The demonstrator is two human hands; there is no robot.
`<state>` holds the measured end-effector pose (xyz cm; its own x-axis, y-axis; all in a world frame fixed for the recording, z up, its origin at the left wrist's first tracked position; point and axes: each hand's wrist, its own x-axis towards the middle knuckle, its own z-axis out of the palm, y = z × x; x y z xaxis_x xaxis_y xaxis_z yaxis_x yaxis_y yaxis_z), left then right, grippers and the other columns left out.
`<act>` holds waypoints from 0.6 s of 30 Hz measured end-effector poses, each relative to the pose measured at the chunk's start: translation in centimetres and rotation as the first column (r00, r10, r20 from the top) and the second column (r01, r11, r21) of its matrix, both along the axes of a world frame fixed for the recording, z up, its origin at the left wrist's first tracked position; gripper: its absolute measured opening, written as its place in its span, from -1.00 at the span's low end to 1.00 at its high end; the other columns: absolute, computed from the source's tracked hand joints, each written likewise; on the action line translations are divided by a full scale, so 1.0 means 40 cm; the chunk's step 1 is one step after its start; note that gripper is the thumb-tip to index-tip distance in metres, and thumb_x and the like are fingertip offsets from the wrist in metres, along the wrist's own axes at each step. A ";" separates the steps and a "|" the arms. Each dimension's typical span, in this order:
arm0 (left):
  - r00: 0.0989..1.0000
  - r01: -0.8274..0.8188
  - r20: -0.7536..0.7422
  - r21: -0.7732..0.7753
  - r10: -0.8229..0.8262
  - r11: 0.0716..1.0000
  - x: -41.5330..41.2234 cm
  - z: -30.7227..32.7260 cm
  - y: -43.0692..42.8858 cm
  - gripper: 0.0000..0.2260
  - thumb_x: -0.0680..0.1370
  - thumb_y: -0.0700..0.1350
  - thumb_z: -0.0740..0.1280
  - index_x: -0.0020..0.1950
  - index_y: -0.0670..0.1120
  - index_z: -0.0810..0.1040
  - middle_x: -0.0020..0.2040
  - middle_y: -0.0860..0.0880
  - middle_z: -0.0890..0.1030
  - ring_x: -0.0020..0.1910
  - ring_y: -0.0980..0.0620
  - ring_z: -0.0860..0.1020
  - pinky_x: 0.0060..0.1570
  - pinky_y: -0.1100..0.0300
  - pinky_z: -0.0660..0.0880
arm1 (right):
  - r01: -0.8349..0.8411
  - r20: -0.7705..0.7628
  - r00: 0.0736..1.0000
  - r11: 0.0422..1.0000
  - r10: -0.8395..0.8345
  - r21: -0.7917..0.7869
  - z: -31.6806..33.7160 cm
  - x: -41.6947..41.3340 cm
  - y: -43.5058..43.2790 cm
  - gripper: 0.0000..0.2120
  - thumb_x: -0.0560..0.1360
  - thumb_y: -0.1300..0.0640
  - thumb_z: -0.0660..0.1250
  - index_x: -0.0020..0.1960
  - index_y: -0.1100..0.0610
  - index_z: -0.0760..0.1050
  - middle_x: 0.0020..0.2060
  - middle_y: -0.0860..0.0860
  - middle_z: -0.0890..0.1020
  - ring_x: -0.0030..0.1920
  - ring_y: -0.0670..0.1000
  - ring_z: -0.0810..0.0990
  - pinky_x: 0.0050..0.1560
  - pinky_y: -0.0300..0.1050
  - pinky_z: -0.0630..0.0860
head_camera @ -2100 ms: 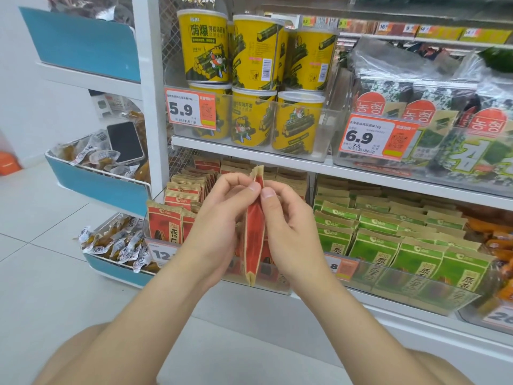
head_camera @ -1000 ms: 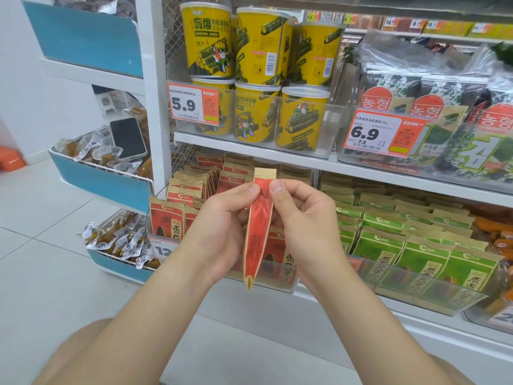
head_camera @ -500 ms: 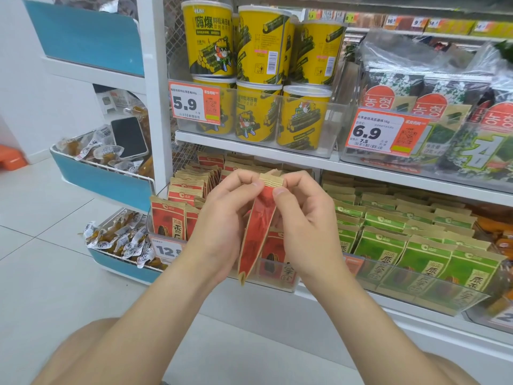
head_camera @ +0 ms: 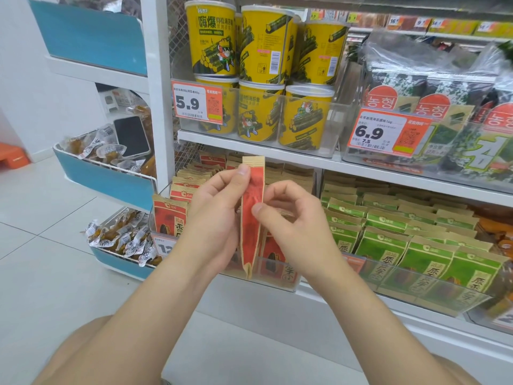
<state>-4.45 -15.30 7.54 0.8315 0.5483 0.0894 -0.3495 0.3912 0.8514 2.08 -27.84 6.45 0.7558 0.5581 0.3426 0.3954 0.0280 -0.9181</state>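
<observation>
Holding a red packet (head_camera: 251, 234) upright and edge-on to the camera, both hands work in front of the lower shelf (head_camera: 319, 294). The left hand (head_camera: 213, 218) grips the packet near its tan top seal, thumb tip against the left face and fingers curled behind it. The right hand (head_camera: 297, 220) pinches it lower down, about mid-height, thumb on the right face and fingers bent round the far side. The packet's bottom end hangs just in front of the clear bin (head_camera: 280, 283) that holds more red packets (head_camera: 169, 218). To the right of these, rows of green packets (head_camera: 388, 243) stand in their own bin. On the shelf above, yellow tubs (head_camera: 261, 79) are stacked two high behind a 5.9 tag (head_camera: 195, 102), beside seaweed bags (head_camera: 433, 87) with a 6.9 tag (head_camera: 388, 133). At left, blue bins (head_camera: 111, 182) hold small wrapped snacks, and a phone (head_camera: 131, 136) lies on the upper heap.
</observation>
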 end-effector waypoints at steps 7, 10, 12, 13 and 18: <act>0.993 0.117 0.006 0.084 -0.118 0.990 -0.009 0.006 0.023 -0.75 0.56 -0.05 0.46 0.06 -0.22 0.56 -0.02 -0.17 0.67 -0.07 -0.01 0.65 0.05 0.07 0.61 | -0.083 -0.116 0.988 0.989 0.097 0.126 0.018 -0.014 -0.007 -0.78 0.67 0.14 0.41 0.11 0.26 0.43 -0.07 0.14 0.70 -0.24 0.00 0.64 -0.24 -0.03 0.58; 0.991 0.122 0.024 0.178 -0.128 0.976 -0.014 0.006 0.022 -0.86 0.55 -0.20 0.51 0.00 -0.19 0.59 0.07 -0.21 0.69 -0.03 -0.03 0.67 0.02 0.11 0.66 | -0.034 -0.131 0.990 0.987 0.055 0.155 0.019 -0.012 -0.008 -0.73 0.70 0.00 0.34 0.10 0.23 0.45 -0.17 0.10 0.65 -0.30 0.00 0.58 -0.33 -0.08 0.53; 0.994 0.102 0.003 0.229 -0.106 0.968 -0.015 0.005 0.018 -0.90 0.57 -0.27 0.50 -0.03 -0.19 0.59 0.08 -0.18 0.72 -0.02 -0.05 0.69 0.07 0.05 0.67 | -0.031 -0.121 0.992 0.990 0.048 0.135 0.013 -0.009 -0.007 -0.74 0.72 -0.02 0.30 0.09 0.20 0.45 -0.17 0.20 0.64 -0.29 0.02 0.56 -0.31 -0.04 0.52; 0.996 0.085 -0.013 0.250 -0.084 0.965 -0.017 0.006 0.016 -0.91 0.59 -0.30 0.48 -0.04 -0.19 0.59 0.10 -0.16 0.74 -0.02 -0.05 0.70 0.11 0.00 0.66 | -0.043 -0.115 0.992 0.991 0.057 0.126 0.011 -0.008 -0.006 -0.76 0.73 -0.02 0.29 0.09 0.17 0.46 -0.13 0.28 0.64 -0.27 0.05 0.56 -0.28 0.01 0.52; 0.999 0.036 -0.047 0.307 -0.022 0.951 -0.020 0.012 0.013 -0.88 0.61 -0.37 0.42 -0.08 -0.20 0.59 0.18 -0.14 0.75 0.02 -0.10 0.71 0.23 -0.18 0.62 | -0.067 -0.147 0.985 0.988 0.088 0.137 0.009 -0.005 -0.008 -0.84 0.76 0.06 0.27 0.03 0.07 0.54 -0.11 0.30 0.65 -0.20 0.09 0.57 -0.19 0.06 0.52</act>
